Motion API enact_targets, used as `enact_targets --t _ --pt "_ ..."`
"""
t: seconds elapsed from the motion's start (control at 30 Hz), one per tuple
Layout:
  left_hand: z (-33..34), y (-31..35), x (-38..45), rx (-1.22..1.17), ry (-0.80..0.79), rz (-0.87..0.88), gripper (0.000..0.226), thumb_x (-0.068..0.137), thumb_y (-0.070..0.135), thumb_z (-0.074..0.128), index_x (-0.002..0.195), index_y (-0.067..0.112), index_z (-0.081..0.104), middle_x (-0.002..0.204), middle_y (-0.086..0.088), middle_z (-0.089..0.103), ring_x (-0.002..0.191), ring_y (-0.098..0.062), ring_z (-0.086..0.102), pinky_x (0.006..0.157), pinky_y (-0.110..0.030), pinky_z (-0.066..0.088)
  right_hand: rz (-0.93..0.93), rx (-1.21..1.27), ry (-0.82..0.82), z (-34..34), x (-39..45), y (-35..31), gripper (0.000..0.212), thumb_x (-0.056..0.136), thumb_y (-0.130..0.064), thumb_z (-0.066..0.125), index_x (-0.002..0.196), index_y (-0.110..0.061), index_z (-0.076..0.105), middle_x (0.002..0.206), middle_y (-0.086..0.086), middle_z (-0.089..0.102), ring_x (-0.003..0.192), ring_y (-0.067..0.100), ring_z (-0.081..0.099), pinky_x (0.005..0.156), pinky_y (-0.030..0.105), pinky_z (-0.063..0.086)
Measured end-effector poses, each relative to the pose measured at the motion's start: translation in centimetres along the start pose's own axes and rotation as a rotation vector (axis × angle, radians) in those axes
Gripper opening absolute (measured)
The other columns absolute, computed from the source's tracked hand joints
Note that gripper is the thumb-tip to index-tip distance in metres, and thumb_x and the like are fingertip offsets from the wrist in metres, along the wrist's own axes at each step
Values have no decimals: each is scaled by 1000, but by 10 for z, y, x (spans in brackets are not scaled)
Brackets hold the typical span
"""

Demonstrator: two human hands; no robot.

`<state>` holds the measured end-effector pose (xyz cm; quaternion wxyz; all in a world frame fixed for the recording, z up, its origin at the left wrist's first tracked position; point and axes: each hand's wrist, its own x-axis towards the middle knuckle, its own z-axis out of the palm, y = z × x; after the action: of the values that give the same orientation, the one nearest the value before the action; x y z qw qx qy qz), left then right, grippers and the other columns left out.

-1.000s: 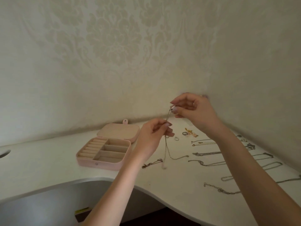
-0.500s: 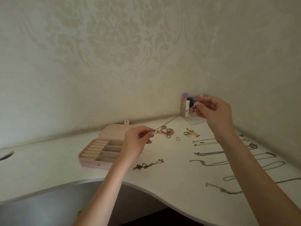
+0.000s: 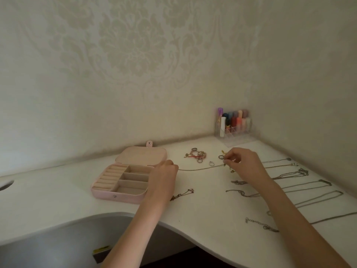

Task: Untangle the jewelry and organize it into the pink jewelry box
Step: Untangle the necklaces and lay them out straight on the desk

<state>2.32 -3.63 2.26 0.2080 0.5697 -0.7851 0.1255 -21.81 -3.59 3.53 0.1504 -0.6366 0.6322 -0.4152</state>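
A: How far are you?

B: Your pink jewelry box (image 3: 123,178) lies open on the desk (image 3: 202,219), its compartments look empty. Several chains (image 3: 301,185) are already straightened at right. Your left hand (image 3: 164,176) and right hand (image 3: 242,164) each pinch 1 end of a thin chain (image 3: 199,168), stretched beside the box.

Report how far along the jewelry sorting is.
Done: several chains lie straightened in rows on the right of the desk. In hand: the left hand and right hand pinch a thin chain, stretched out low over the desk. Left: the pink jewelry box is open and looks empty; the tangled cluster remains.
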Motion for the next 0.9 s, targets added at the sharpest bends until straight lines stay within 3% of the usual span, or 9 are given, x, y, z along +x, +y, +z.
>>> enact_targets --t 0.1,0.2,0.3,0.4,0.47,0.53,0.63,0.8,0.9 --pt "-1 -3 0 100 -73 -17 35 69 -12 59 90 13 71 92 -4 67 88 -25 60 71 -32 45 4 -10 -45 8 1 2 8 80 -18 72 78 -24 67 78 -10 68 67 0 56 64 16 43" --pt "-3 -8 1 183 -47 -36 27 54 -2 76 69 21 73 68 2 68 71 -21 62 71 -30 47 -12 -71 -72 18 1 2 5 81 -21 70 81 -24 67 84 -10 69 74 2 59 72 25 48" --pt "3 -9 -5 130 -93 -29 37 79 -3 50 97 23 69 93 2 69 100 -22 56 92 -33 35 -61 -279 -88 23 0 2 3 85 -28 65 86 -26 67 90 -10 69 89 11 58 84 33 44" --pt "1 -9 -5 40 -41 -34 42 74 -11 52 95 20 71 92 -3 71 95 -26 59 87 -33 41 -69 -454 -111 23 1 4 7 88 -32 60 88 -28 66 96 -7 67 100 17 55 84 33 35" --pt "-2 -13 -6 -112 20 -61 44 69 -17 56 97 12 74 95 -9 72 93 -31 62 84 -35 45 -82 -413 -106 20 0 1 7 87 -32 62 89 -28 67 106 -5 66 107 17 53 88 33 34" --pt "-7 -14 -9 -222 47 -68 48 73 -19 52 105 10 71 106 -10 70 104 -30 60 90 -35 42 -113 -206 -150 17 -5 -13 6 85 -32 66 89 -29 69 108 -10 66 105 11 55 91 33 39" --pt "-9 -14 -19 -291 34 -76 46 79 -14 48 105 16 72 110 -3 67 109 -23 57 90 -29 41 -147 31 -384 20 -16 -45 9 79 -32 73 87 -30 70 97 -17 65 89 2 59 77 23 44" --pt "-9 -19 -34 -398 -13 -116 42 85 -5 45 103 22 71 112 1 66 105 -16 59 90 -30 46 -116 -195 -555 50 -23 -61 24 75 -38 75 90 -23 65 89 -9 58 80 9 55 68 22 45" --pt "-9 -18 -39 -446 23 -144 43 82 -9 44 99 19 72 107 -2 69 101 -16 61 86 -18 42 -141 -239 -569 54 -25 -59 17 84 -28 67 93 -13 65 87 -5 56 81 12 54 63 15 40"
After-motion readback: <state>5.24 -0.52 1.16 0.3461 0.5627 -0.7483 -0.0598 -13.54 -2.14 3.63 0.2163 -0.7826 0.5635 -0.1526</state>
